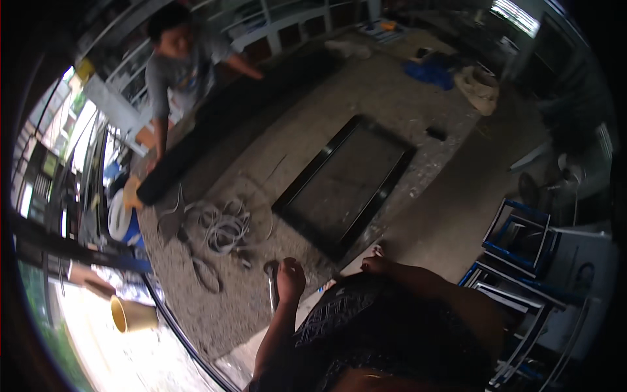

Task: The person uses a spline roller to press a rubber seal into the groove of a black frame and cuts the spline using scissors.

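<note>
My left hand [290, 279] is curled closed above the near edge of the table, beside a hammer-like tool [272, 287] with a dark head and a pale handle. Whether its fingers hold anything is hidden. Close to my body, my right hand [375, 262] has its fingers drawn together; whatever they may pinch is too small to tell. Ahead of both hands lies a black rectangular frame [305, 176], its near corner close to my right hand. Past it, a long dark roll [215, 124] of sheet material stretches across the table, with a co-worker's hands on it.
Tangled pale strips [224, 225] lie on the worn table [196, 313] left of the frame. A person [186, 65] stands behind the roll. A blue bag [431, 73] and a tan cloth bundle [477, 90] are at the far right. Blue-edged frames [519, 238] are stacked on my right.
</note>
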Demonstrator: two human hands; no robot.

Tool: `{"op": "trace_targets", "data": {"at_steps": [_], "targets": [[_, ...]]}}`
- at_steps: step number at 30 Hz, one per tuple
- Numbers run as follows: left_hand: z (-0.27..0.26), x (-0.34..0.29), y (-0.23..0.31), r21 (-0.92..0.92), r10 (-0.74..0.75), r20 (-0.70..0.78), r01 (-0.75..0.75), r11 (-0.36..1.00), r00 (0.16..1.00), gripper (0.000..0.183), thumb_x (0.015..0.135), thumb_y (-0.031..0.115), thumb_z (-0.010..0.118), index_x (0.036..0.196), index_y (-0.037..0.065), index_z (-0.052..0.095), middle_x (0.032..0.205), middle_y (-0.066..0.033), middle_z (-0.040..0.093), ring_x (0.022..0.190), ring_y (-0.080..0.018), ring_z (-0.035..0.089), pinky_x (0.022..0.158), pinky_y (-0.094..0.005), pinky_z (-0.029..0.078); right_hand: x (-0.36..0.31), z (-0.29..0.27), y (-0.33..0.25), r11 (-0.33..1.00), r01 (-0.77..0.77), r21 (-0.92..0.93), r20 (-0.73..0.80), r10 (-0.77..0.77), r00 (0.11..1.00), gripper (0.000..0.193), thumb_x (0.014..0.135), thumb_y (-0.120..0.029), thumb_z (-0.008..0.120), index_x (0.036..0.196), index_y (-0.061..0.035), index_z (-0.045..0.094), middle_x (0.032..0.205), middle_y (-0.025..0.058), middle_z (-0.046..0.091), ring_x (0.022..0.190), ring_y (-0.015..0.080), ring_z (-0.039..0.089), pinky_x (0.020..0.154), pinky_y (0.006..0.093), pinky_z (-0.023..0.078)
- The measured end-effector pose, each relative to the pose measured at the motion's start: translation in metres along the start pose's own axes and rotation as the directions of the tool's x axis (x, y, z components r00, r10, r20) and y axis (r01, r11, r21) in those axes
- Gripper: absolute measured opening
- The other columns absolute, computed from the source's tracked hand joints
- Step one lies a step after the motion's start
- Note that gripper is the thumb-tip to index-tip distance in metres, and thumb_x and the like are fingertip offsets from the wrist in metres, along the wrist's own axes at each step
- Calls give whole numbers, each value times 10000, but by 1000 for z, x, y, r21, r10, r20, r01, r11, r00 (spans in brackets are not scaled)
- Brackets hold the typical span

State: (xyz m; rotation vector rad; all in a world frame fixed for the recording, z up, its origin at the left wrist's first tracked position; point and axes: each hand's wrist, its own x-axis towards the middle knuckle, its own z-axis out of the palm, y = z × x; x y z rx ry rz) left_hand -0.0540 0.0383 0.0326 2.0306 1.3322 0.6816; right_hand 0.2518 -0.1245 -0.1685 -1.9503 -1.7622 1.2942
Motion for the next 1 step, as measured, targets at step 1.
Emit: {"op": "trace_targets", "data": {"at_steps": [1], "targets": [[10, 5, 3, 8, -94, 58, 94, 996, 994, 239, 901, 186, 578, 1026, -16, 606, 954, -246, 646, 903, -438, 628, 793, -481, 502, 7, -14, 2, 1000, 11, -1, -30, -11, 999, 336, 923, -430, 573, 990, -124, 692, 983, 134, 674, 1264, 297, 459, 1098, 608, 223]]}}
